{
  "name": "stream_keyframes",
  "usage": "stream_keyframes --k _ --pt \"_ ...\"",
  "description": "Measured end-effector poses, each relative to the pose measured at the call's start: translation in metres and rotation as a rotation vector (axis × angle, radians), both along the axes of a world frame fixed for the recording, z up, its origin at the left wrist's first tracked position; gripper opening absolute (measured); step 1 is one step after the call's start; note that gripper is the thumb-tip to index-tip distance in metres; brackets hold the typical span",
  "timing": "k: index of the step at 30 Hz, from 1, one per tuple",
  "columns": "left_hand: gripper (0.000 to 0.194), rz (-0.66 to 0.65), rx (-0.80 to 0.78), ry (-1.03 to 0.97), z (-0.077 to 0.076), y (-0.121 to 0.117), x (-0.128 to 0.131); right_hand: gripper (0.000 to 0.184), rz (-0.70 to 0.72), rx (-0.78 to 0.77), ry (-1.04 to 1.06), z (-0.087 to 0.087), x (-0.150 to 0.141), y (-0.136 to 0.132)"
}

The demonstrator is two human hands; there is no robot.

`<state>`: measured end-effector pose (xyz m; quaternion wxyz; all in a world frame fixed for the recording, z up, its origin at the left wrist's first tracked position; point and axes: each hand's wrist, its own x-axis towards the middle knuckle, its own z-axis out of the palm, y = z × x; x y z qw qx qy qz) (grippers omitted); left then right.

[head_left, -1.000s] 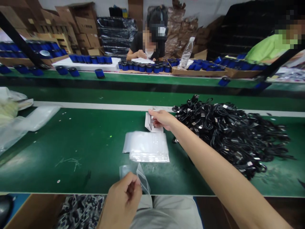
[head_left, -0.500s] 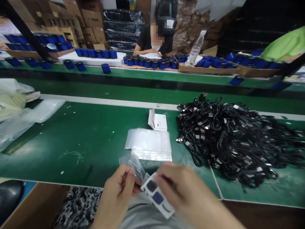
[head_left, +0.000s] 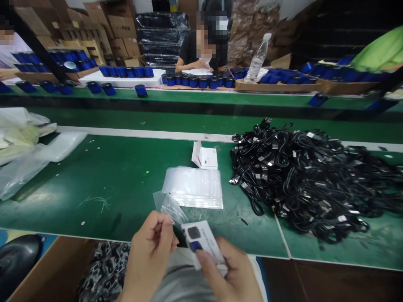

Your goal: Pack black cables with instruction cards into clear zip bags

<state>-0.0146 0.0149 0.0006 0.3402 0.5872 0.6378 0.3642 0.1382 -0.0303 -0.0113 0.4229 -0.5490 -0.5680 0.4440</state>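
Pinched in my left hand (head_left: 153,245) is a small clear plastic bag (head_left: 171,207), its film sticking up beyond the fingers. My right hand (head_left: 229,268) grips a white printed leaflet (head_left: 204,241) with dark and blue pictures on it, thumb on top. The leaflet's near corner lies close by the bag's edge; whether they touch I cannot tell. Past both hands, a stack of clear zip bags (head_left: 193,186) lies flat on the green table. Behind that stack are more white leaflets (head_left: 208,157), some leaning upright at the left.
A big heap of black cables (head_left: 296,176) covers the table's right side. Plastic bags (head_left: 28,151) lie at the far left. Beyond the table, blue-and-black cylinders (head_left: 201,82) line a shelf with a plastic bottle (head_left: 258,58). A person (head_left: 204,46) sits opposite.
My right hand has taken a leaflet from the pile and brought it back beside my left hand. My left hand has kept the bag and lifted it slightly.
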Motion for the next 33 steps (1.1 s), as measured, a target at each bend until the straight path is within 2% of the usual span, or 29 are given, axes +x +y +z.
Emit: stream_keyframes --k 2,3,5,9,12,14,19,22,25,28,30,33 --pt "0.023 -0.042 0.068 0.063 -0.001 -0.001 0.001 0.011 -0.031 0.415 -0.219 0.002 0.008 0.004" --pt "0.022 -0.072 0.107 0.109 -0.001 -0.002 0.001 0.014 -0.005 0.573 -0.316 0.002 0.011 0.005" --pt "0.019 -0.142 0.177 0.203 -0.001 -0.004 0.003 0.017 0.055 0.701 -0.496 0.003 0.015 0.007" --pt "0.013 -0.263 0.341 0.363 0.001 -0.009 0.006 0.021 0.076 0.558 -0.704 0.005 0.016 0.007" --pt "0.014 -0.364 0.467 0.465 0.002 -0.011 0.006 0.024 0.09 0.414 -0.714 0.008 0.015 0.007" --pt "0.015 -0.405 0.482 0.516 0.0 -0.012 0.005 0.022 0.089 0.312 -0.699 0.009 0.016 0.008" --pt "0.014 -0.399 0.462 0.511 -0.004 -0.014 0.006 0.022 0.141 0.119 -0.637 0.014 0.018 0.014" --pt "0.012 -0.454 0.496 0.52 -0.006 -0.019 0.009 0.019 0.211 0.033 -0.589 0.022 0.019 0.017" --pt "0.014 -0.458 0.507 0.507 -0.006 -0.02 0.008 0.015 0.236 -0.001 -0.432 0.031 0.021 0.018" --pt "0.014 -0.431 0.502 0.448 -0.003 -0.018 0.006 0.017 0.276 0.038 -0.258 0.034 0.026 0.018" --pt "0.015 -0.422 0.479 0.403 -0.002 -0.018 0.006 0.019 0.225 0.06 -0.218 0.029 0.026 0.02" --pt "0.016 -0.423 0.436 0.301 -0.003 -0.022 0.011 0.01 -0.009 0.038 -0.194 0.013 0.019 0.025"
